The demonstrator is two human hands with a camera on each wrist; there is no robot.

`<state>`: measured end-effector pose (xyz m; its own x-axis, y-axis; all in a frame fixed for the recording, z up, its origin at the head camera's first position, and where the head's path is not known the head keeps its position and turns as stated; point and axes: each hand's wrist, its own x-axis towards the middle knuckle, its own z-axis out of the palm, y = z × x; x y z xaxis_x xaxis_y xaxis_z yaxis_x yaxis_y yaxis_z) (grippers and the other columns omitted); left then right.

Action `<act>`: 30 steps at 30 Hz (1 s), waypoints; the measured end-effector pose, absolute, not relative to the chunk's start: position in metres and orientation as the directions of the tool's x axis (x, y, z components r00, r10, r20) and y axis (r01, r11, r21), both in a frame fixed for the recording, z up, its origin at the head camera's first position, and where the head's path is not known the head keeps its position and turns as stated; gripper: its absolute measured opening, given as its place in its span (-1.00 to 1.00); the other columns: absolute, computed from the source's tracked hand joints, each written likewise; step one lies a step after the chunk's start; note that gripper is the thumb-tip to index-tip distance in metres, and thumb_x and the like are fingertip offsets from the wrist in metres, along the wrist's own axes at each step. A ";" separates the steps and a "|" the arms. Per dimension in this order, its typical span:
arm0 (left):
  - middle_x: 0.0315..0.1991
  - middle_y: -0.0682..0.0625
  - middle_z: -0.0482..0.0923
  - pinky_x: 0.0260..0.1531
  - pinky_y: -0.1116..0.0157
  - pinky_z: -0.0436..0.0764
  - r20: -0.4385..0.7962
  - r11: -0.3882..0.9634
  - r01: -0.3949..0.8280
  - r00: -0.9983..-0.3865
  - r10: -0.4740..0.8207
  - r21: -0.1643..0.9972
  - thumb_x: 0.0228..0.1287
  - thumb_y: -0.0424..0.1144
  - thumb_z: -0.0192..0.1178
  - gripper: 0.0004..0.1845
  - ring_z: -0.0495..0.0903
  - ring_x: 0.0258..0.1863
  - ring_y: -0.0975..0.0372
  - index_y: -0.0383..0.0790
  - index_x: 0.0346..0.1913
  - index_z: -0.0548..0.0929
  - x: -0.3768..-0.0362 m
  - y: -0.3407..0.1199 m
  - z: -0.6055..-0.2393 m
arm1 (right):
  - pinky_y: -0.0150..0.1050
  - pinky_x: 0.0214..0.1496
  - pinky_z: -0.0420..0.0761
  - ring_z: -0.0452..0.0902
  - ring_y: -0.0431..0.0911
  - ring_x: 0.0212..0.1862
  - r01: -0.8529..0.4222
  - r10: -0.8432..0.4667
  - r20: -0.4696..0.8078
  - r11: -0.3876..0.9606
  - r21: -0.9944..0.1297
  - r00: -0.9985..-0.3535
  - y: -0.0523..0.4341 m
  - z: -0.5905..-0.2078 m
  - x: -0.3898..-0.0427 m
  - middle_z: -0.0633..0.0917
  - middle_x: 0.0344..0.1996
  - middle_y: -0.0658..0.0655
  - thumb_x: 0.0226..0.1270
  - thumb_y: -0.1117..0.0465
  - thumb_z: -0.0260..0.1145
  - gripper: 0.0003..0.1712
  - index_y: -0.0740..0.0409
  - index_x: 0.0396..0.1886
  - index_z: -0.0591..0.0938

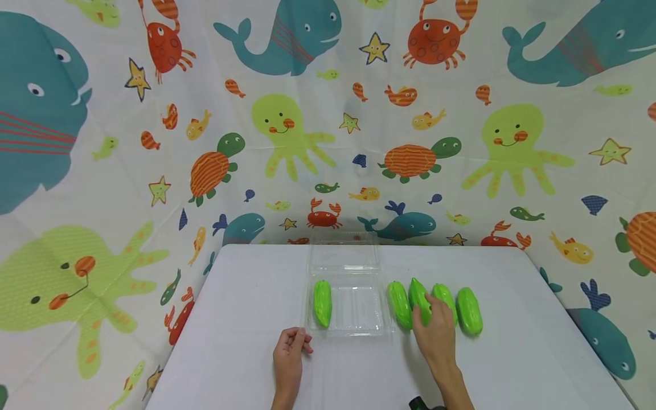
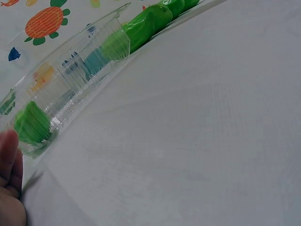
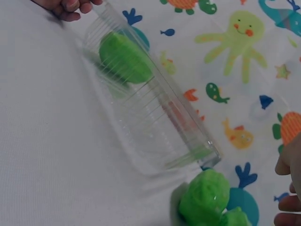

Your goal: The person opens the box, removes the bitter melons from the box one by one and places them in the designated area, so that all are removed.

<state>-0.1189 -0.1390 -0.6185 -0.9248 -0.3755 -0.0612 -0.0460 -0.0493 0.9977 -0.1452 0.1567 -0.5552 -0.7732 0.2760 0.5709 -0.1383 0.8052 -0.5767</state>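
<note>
— Where are the green gourds, and which way do they lie?

— Four of them stand in a row on the white desk (image 1: 246,319), just right of the clear plastic tray (image 1: 353,327). A fifth gourd (image 1: 322,303) lies inside the tray against its left wall. Each one has its long axis running away from the person, tips toward the sea-creature backdrop (image 1: 287,131).

— What is the right hand doing?

— The right hand (image 1: 435,330) rests over the near ends of the middle gourds, fingers on the second gourd (image 1: 419,296) and third gourd (image 1: 445,299) from the left. The leftmost gourd (image 1: 399,304) and the rightmost gourd (image 1: 469,310) lie untouched. Whether it has actually closed round one, I cannot tell.

— And the left hand?

— The left hand (image 1: 289,353) lies on the desk just before the tray's near left corner, fingers loosely curled, holding nothing.

— Do the wrist views add anything?

— The left wrist view looks along the tray's ribbed wall and shows the lone gourd end-on. The right wrist view shows the tray's open hinged lid against the backdrop, and a bumpy gourd end just below the tray's corner.
</note>
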 end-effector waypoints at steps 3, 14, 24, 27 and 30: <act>-0.37 -0.10 0.64 -0.42 0.39 0.65 -0.060 -0.048 -0.045 -0.924 -0.377 0.998 0.49 -0.16 0.16 -0.74 0.61 -0.54 0.24 -0.35 -0.10 0.54 -0.120 -0.139 -0.617 | 0.13 -0.17 0.63 0.61 0.25 -0.11 -0.135 0.271 0.567 0.809 -0.572 -0.778 0.156 -0.557 -0.145 0.67 -0.11 0.45 0.18 0.38 0.38 -0.60 0.50 0.00 0.60; -0.38 -0.10 0.63 -0.43 0.38 0.66 -0.060 -0.061 -0.039 -0.924 -0.377 0.997 0.48 -0.18 0.18 -0.74 0.61 -0.55 0.23 -0.37 -0.12 0.55 -0.121 -0.140 -0.618 | 0.11 -0.19 0.62 0.62 0.24 -0.15 -0.132 0.271 0.565 0.810 -0.571 -0.779 0.156 -0.559 -0.147 0.68 -0.13 0.45 0.17 0.37 0.38 -0.62 0.50 -0.03 0.61; -0.37 -0.15 0.63 -0.41 0.39 0.66 -0.064 -0.062 -0.044 -0.926 -0.373 0.997 0.48 -0.19 0.17 -0.75 0.61 -0.54 0.23 -0.38 -0.12 0.55 -0.120 -0.140 -0.616 | 0.14 -0.12 0.63 0.62 0.27 -0.09 -0.128 0.273 0.557 0.807 -0.576 -0.784 0.155 -0.557 -0.147 0.68 -0.10 0.45 0.19 0.35 0.38 -0.61 0.48 0.00 0.61; -0.36 -0.13 0.64 -0.41 0.40 0.66 -0.066 -0.049 -0.051 -0.925 -0.374 0.998 0.49 -0.18 0.16 -0.75 0.61 -0.53 0.23 -0.36 -0.10 0.55 -0.120 -0.139 -0.615 | 0.17 -0.08 0.62 0.61 0.30 -0.05 -0.149 0.266 0.575 0.806 -0.573 -0.774 0.155 -0.555 -0.148 0.68 -0.10 0.46 0.18 0.36 0.38 -0.60 0.49 -0.01 0.61; -0.35 -0.11 0.64 -0.42 0.40 0.65 -0.064 -0.037 -0.054 -0.924 -0.376 0.998 0.50 -0.18 0.14 -0.76 0.61 -0.53 0.23 -0.35 -0.08 0.54 -0.120 -0.139 -0.616 | 0.18 -0.07 0.61 0.61 0.32 -0.03 -0.168 0.262 0.593 0.804 -0.571 -0.761 0.154 -0.555 -0.148 0.68 -0.10 0.47 0.15 0.37 0.40 -0.60 0.50 -0.02 0.61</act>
<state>-0.1200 -0.1394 -0.6156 -0.9245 -0.3758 -0.0642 -0.0541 -0.0374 0.9978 -0.1484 0.1544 -0.5547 -0.7611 0.2622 0.5933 -0.1680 0.8037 -0.5708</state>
